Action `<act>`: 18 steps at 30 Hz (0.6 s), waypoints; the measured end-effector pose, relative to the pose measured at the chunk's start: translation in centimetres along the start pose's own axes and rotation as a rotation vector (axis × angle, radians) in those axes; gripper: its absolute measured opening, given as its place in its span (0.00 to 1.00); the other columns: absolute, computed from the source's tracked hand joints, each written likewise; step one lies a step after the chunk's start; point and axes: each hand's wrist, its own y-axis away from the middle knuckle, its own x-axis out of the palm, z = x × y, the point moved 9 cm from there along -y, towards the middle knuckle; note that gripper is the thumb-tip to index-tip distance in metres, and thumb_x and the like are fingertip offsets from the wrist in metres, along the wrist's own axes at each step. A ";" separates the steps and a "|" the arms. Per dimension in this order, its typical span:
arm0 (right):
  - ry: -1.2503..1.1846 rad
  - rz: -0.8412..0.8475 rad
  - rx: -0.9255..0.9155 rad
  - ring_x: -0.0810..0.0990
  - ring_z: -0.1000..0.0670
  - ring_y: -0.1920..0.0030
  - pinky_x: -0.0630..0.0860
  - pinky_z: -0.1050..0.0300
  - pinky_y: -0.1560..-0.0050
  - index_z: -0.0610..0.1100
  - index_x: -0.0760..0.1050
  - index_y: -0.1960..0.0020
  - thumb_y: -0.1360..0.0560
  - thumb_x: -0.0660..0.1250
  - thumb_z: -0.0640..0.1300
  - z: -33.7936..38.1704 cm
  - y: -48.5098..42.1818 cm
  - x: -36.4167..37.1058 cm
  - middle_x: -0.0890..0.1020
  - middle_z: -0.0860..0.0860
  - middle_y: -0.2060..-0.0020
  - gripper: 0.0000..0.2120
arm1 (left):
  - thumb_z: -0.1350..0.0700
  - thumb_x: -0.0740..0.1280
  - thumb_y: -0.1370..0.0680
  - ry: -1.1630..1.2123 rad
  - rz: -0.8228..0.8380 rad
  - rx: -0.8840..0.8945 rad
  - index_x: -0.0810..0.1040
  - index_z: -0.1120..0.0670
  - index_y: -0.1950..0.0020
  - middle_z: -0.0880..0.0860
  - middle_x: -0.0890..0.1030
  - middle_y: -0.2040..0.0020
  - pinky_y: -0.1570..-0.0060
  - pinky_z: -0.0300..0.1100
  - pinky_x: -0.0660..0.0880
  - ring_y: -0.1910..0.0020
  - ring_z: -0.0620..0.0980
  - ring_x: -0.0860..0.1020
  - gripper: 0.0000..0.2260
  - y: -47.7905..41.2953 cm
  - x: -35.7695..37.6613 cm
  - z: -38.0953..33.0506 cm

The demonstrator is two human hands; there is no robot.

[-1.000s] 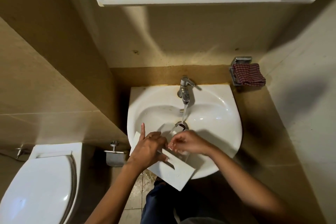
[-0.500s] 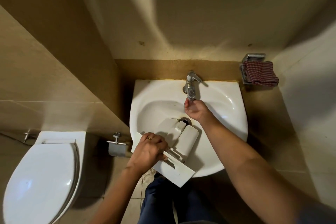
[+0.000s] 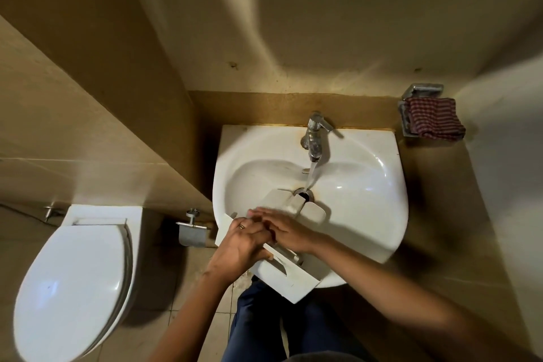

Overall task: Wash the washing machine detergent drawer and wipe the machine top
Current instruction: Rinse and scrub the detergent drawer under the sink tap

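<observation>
Head view: our left hand is gripping the drawer; our right hand, back from the tap, is pressing flat, so we are rinsing.

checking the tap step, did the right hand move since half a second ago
Yes. The right hand has left the tap, where it was before, and come back toward the person onto the detergent drawer, beside the left hand.

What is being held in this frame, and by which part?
The left hand grips the detergent drawer by the edge of its front panel. The right hand lies on the drawer's middle; whether it grips cannot be told.
</observation>
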 end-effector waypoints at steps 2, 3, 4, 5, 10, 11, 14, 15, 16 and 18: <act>0.320 0.018 -0.072 0.51 0.57 0.24 0.40 0.56 0.24 0.50 0.58 0.24 0.19 0.49 0.42 -0.9 0.5 -0.7 0.58 0.59 0.25 0.23 | 0.46 0.72 0.34 0.007 -0.010 0.006 0.80 0.47 0.55 0.43 0.79 0.57 0.45 0.39 0.61 0.53 0.43 0.72 0.11 0.0 -0.1 0.1; 0.462 0.043 -0.098 0.49 0.57 0.24 0.36 0.54 0.25 0.53 0.55 0.24 0.19 0.46 0.46 -1.6 0.4 -1.2 0.55 0.60 0.25 0.24 | 0.44 0.70 0.33 0.015 -0.015 0.003 0.81 0.47 0.55 0.42 0.80 0.57 0.45 0.39 0.62 0.53 0.42 0.72 0.11 0.0 -0.1 0.2; 0.554 0.060 -0.111 0.50 0.57 0.24 0.35 0.53 0.26 0.55 0.53 0.24 0.20 0.44 0.49 -2.2 0.2 -1.7 0.54 0.59 0.24 0.25 | 0.42 0.67 0.31 0.024 -0.020 0.001 0.81 0.46 0.54 0.41 0.80 0.57 0.46 0.38 0.62 0.53 0.42 0.72 0.12 0.1 -0.1 0.2; 0.595 0.050 -0.088 0.52 0.55 0.24 0.37 0.51 0.26 0.54 0.55 0.24 0.21 0.43 0.51 -2.9 -0.2 -2.4 0.56 0.56 0.24 0.25 | 0.41 0.65 0.31 0.035 -0.024 0.002 0.81 0.46 0.54 0.41 0.80 0.57 0.46 0.38 0.62 0.54 0.41 0.72 0.13 0.2 0.0 0.3; 0.601 -0.022 0.373 0.52 0.49 0.23 0.45 0.48 0.25 0.47 0.56 0.23 0.17 0.48 0.49 -5.1 -2.3 -3.5 0.58 0.49 0.23 0.23 | 0.42 0.70 0.32 0.039 -0.021 0.023 0.83 0.47 0.55 0.41 0.81 0.57 0.49 0.36 0.61 0.54 0.41 0.73 0.11 -0.3 -0.4 0.2; 0.617 0.002 0.279 0.52 0.47 0.23 0.45 0.49 0.25 0.46 0.56 0.23 0.18 0.50 0.49 -4.1 -2.6 -2.3 0.58 0.48 0.23 0.24 | 0.45 0.73 0.34 0.037 -0.022 0.028 0.83 0.47 0.56 0.41 0.81 0.57 0.49 0.37 0.61 0.54 0.41 0.73 0.10 -0.3 -0.4 0.2; 0.515 0.103 -0.108 0.57 0.51 0.25 0.50 0.52 0.25 0.47 0.59 0.24 0.20 0.48 0.55 -1.1 -2.0 0.3 0.63 0.50 0.25 0.27 | 0.47 0.74 0.37 0.046 -0.033 0.034 0.83 0.46 0.56 0.40 0.81 0.56 0.47 0.38 0.60 0.52 0.39 0.72 0.11 -0.2 -0.4 -0.1; 0.522 0.131 -0.153 0.59 0.52 0.25 0.52 0.54 0.26 0.48 0.59 0.24 0.21 0.47 0.55 -1.4 -1.9 0.0 0.63 0.51 0.26 0.27 | 0.47 0.74 0.37 0.046 -0.040 0.029 0.83 0.46 0.57 0.40 0.82 0.56 0.46 0.38 0.60 0.52 0.38 0.72 0.10 -0.3 -0.5 -0.2; 0.540 0.149 -0.171 0.60 0.53 0.25 0.54 0.53 0.27 0.50 0.59 0.24 0.22 0.47 0.53 -1.9 -2.2 -0.4 0.64 0.52 0.26 0.26 | 0.47 0.73 0.37 0.046 -0.045 0.023 0.83 0.46 0.57 0.39 0.81 0.57 0.46 0.38 0.60 0.53 0.38 0.71 0.10 -0.3 -0.5 -0.2; 0.567 0.162 -0.119 0.62 0.53 0.26 0.58 0.52 0.27 0.51 0.61 0.25 0.22 0.47 0.50 -3.3 -3.2 -1.3 0.66 0.53 0.27 0.25 | 0.46 0.73 0.37 0.053 -0.041 0.014 0.83 0.45 0.57 0.39 0.81 0.57 0.48 0.38 0.61 0.54 0.38 0.71 0.10 -0.3 -0.4 -0.1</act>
